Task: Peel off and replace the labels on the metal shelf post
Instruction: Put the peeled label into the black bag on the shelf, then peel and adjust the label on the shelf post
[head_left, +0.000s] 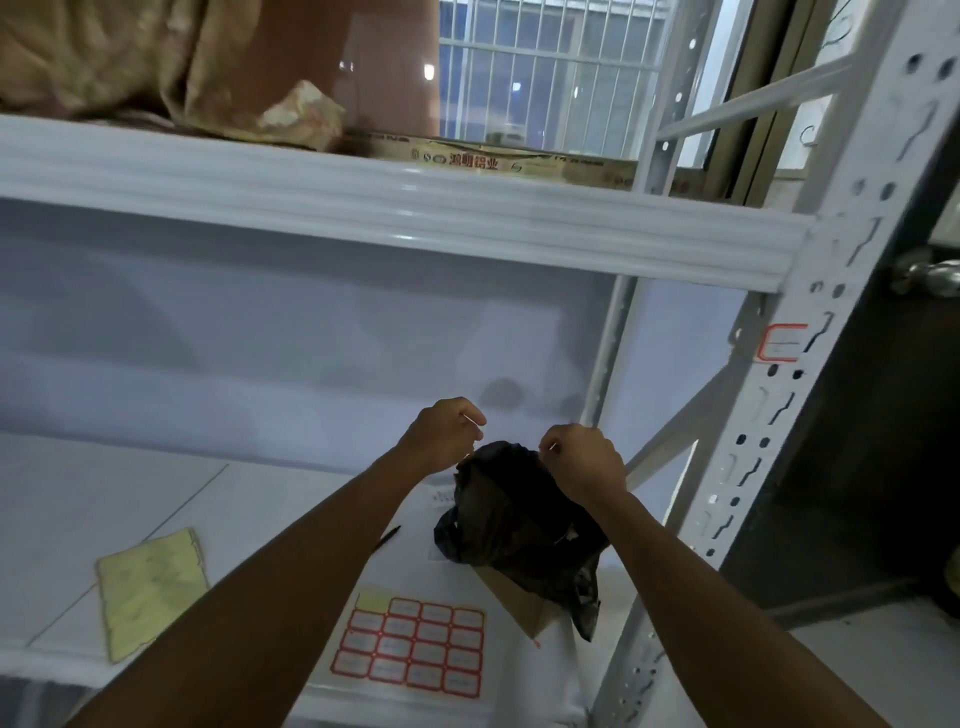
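Observation:
The white perforated metal shelf post (810, 332) runs down the right side, with one red-bordered label (783, 343) stuck on it. A sheet of red-bordered blank labels (415, 649) lies on the lower shelf near its front edge. My left hand (447, 434) and my right hand (584, 457) are above a black plastic bag (514, 514) that stands on the shelf. Each hand pinches something thin and pale at the fingertips, just over the bag's mouth. Whether it is a peeled label or the bag's rim, I cannot tell.
A yellowish sheet of backing paper (150, 587) lies at the left of the lower shelf (104, 499). A dark pen (388, 537) lies beside my left forearm. Brown cardboard (524, 603) pokes out under the bag. The upper shelf beam (405, 213) carries a tan cloth and boxes.

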